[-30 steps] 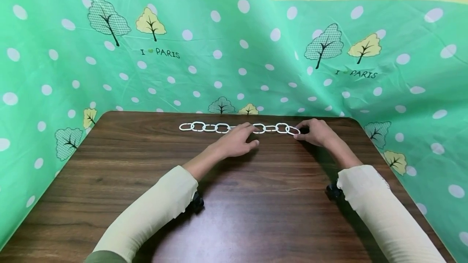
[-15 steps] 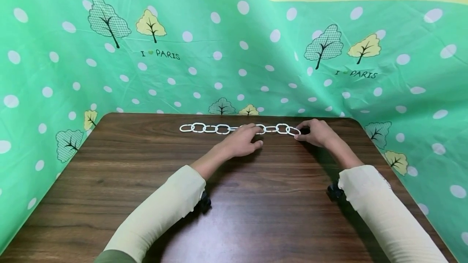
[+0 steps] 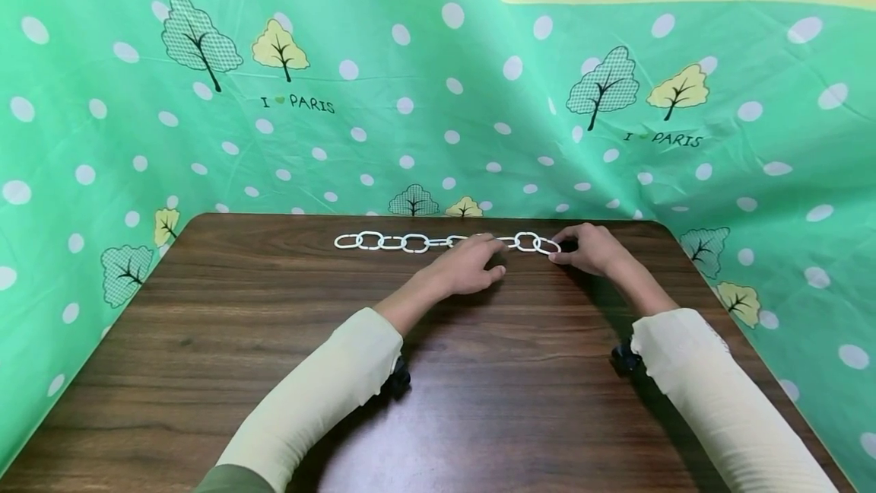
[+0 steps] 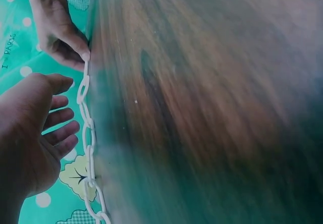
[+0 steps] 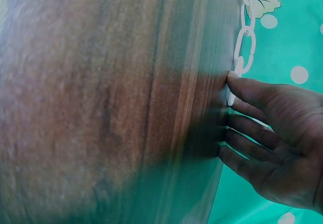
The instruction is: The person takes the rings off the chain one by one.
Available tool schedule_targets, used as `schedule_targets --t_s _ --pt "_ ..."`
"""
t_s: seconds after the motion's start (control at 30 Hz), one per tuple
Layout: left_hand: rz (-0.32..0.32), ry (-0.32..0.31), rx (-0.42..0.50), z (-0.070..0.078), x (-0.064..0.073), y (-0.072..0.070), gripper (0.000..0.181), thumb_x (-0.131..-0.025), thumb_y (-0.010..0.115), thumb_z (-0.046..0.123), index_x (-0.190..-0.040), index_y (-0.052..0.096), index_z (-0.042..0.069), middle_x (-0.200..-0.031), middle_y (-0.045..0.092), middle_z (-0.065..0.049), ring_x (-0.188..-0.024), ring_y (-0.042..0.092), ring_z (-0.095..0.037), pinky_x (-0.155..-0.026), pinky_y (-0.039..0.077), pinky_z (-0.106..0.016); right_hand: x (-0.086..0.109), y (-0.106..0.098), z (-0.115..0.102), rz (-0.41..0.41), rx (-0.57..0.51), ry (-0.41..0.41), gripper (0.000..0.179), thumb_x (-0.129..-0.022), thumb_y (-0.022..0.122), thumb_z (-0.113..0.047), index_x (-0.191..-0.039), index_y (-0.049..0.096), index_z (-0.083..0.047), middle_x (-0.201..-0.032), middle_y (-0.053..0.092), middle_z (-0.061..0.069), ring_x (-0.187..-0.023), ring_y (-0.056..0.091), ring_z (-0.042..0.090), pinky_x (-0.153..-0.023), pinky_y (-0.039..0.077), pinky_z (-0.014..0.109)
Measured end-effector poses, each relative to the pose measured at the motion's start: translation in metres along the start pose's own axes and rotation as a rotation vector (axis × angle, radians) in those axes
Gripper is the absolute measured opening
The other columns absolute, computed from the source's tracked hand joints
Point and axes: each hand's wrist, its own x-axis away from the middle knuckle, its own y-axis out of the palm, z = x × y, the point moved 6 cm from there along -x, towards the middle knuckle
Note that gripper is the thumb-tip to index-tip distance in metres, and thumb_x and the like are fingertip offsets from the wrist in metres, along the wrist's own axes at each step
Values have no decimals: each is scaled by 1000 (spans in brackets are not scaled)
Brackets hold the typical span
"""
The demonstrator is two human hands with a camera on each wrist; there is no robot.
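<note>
A chain of several white oval links (image 3: 390, 241) lies in a straight row near the far edge of a dark wooden table (image 3: 438, 386). My left hand (image 3: 496, 259) lies over the chain right of its middle and hides a link or two. In the left wrist view that hand (image 4: 68, 108) has relaxed, spread fingers beside the chain (image 4: 90, 148) and grips nothing. My right hand (image 3: 556, 247) is at the chain's right end. The right wrist view shows its thumb and forefinger (image 5: 229, 98) pinching the last link of the chain (image 5: 246, 45).
A green cloth with white dots and trees (image 3: 438, 97) hangs close behind the table and wraps both sides. The table's far edge runs just behind the chain. Black wrist mounts (image 3: 624, 360) sit under both cream sleeves.
My left hand has slid right along the chain, closer to the right hand, and covers more links. The right hand and the chain have stayed put.
</note>
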Motion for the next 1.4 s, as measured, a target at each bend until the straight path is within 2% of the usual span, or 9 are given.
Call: schedule_targets --t_s 0.07,0.13,0.37,0.57,0.73,0.93,1.2,1.33,1.4 --pt "5 14 -14 7 2 -2 48 -116 60 36 -156 64 9 -159 65 -10 -153 59 -27 -132 45 -41 0 1 0 -3 0 1 44 -106 81 -33 -138 76 -3 -136 73 30 -113 62 39 -101 53 59" --pt "-15 7 -16 24 11 -16 44 -116 61 26 -156 64 8 -161 64 -12 -155 58 -29 -133 44 -43 0 1 1 -3 2 3 44 -106 81 -33 -138 76 -2 -135 74 29 -113 63 40 -101 53 59" --pt "-16 54 -97 -19 -39 41 52 -114 59 45 -160 63 20 -168 59 -3 -159 54 -23 -135 42 -39 0 0 1 6 -1 1 43 -106 82 -32 -136 77 -2 -132 75 28 -113 64 40 -101 53 60" --pt "-52 48 -83 -9 -46 46 53 -114 59 43 -163 60 22 -170 57 -1 -159 54 -22 -135 40 -38 -2 0 1 0 -4 3 41 -106 82 -30 -135 77 -2 -126 76 25 -103 59 35 -95 51 53" --pt "-58 48 -119 -6 -52 51 53 -115 58 44 -163 60 21 -169 58 -1 -158 55 -23 -135 40 -38 -2 1 0 0 -11 7 41 -106 82 -30 -136 77 -2 -127 77 25 -102 59 34 -94 51 52" --pt "-38 79 -217 -1 -57 58 52 -115 56 43 -161 61 20 -166 60 -1 -157 56 -22 -133 43 -38 -1 0 0 2 -10 6 41 -106 82 -30 -135 78 -2 -125 78 24 -101 59 34 -94 51 52" --pt "-24 151 -325 9 -68 70 49 -116 52 39 -162 58 23 -160 63 2 -147 61 -23 -129 47 -38 -1 1 1 5 -4 17 41 -107 81 -30 -136 77 -2 -130 77 25 -104 60 35 -96 52 53" --pt "-46 135 -321 19 -66 67 49 -119 47 39 -164 56 21 -164 61 0 -153 58 -23 -135 41 -38 -2 1 2 5 -3 24 41 -107 80 -30 -137 76 -2 -133 76 26 -107 61 36 -98 52 55" --pt "-77 109 -330 32 -55 54 50 -120 45 37 -166 54 21 -169 58 0 -159 53 -22 -138 36 -37 -2 2 1 4 -4 22 41 -107 80 -30 -137 76 -2 -136 75 27 -110 62 38 -100 53 56"
